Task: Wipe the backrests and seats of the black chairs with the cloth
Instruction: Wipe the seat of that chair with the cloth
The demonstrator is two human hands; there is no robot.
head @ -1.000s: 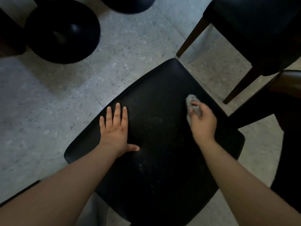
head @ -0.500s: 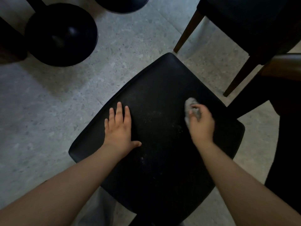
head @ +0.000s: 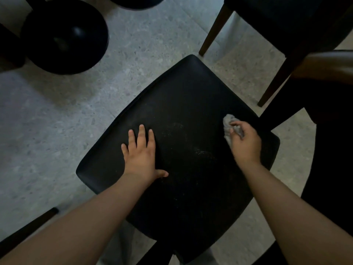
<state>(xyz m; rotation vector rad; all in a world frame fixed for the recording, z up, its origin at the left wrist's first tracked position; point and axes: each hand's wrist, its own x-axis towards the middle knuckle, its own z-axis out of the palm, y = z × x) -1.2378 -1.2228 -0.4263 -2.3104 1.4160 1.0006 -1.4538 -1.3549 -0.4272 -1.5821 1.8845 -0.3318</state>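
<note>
**A:** Where was the cloth [head: 228,124]?

**B:** It was bunched up small on the right side of the black seat [head: 181,96], close to that edge and touching the surface. The right hand [head: 246,143] had its fingers curled over the cloth, gripping it against the seat.

**A:** And the other hand?

**B:** The left hand [head: 140,150] lay flat on the left half of the seat, with straight fingers and the thumb out. It held nothing and seemed to be steadying the chair. The two hands were well apart.

**A:** What lay between them?

**B:** A scatter of pale specks [head: 200,151] sat nearer the cloth than the left hand. The seat was turned cornerwise to the person, its far corner pointing away, and the specks were to the left of the cloth. I judged the next stroke would run inward across the seat, and the right hand was the nearer one for it.

**A:** Anything close by?

**B:** Another chair [head: 286,22] stood just beyond on the grey floor [head: 57,131]. No backrest could be made out.
</note>
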